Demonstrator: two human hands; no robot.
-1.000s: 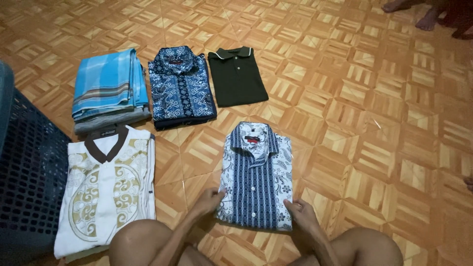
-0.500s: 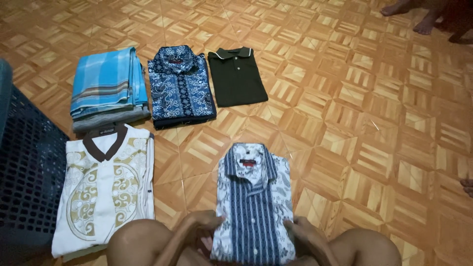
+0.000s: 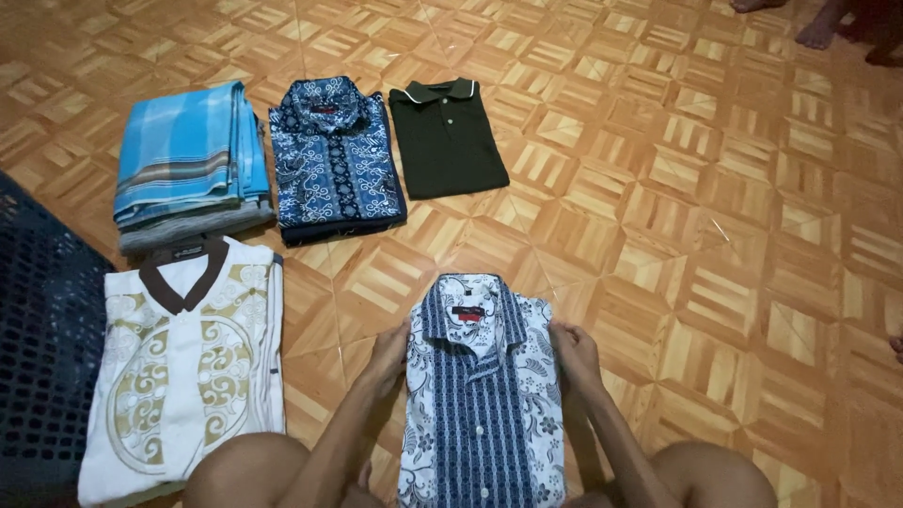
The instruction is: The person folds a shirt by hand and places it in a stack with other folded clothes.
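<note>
Folded blue-and-white patterned shirt [image 3: 483,395] lies flat on the floor between the knees. Left hand [image 3: 389,353] and right hand [image 3: 574,356] grip its side edges near the shoulders, squaring it. White gold-patterned shirt [image 3: 183,362] lies just beside, left.

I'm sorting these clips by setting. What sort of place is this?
Probably a room in a home: a person sits on a wood-patterned parquet floor with folded shirts laid out, such as a dark polo shirt, beside a dark plastic laundry basket.
</note>
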